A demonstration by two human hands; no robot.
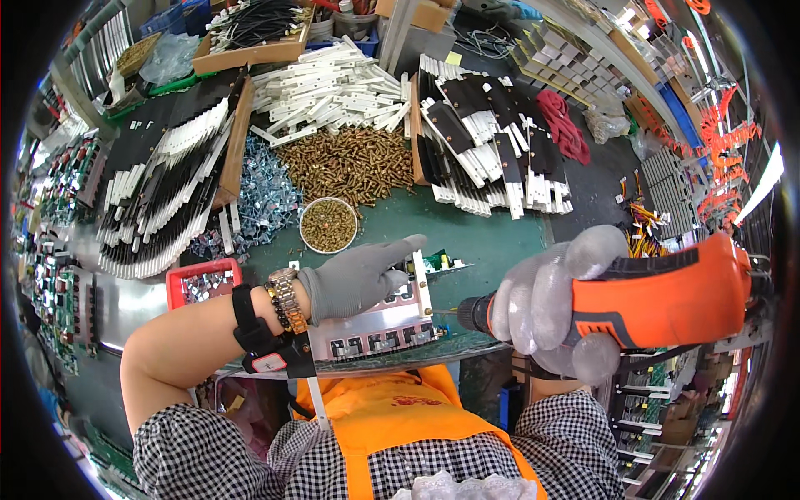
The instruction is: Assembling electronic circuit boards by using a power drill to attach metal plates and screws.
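Observation:
My right hand (542, 296), in a grey glove, grips an orange and black power screwdriver (667, 292). Its thin bit points left and meets the lower end of a white plastic strip (422, 287). That strip lies across the right end of a circuit board assembly (383, 321) with a pale metal plate and black components. My left hand (358, 277), also gloved, rests over the assembly, index finger stretched toward the strip's upper end and thumb apart from it. Some of its fingers are hidden underneath. A small green board part (437, 261) shows just right of the strip.
Beyond my hands stand a round tub of small brass screws (328, 225), a heap of brass fittings (350, 167) and piled white strips (333, 87). Stacked black-and-white strips lie left (167, 183) and right (492, 133). A red bin (204, 283) sits by my left forearm.

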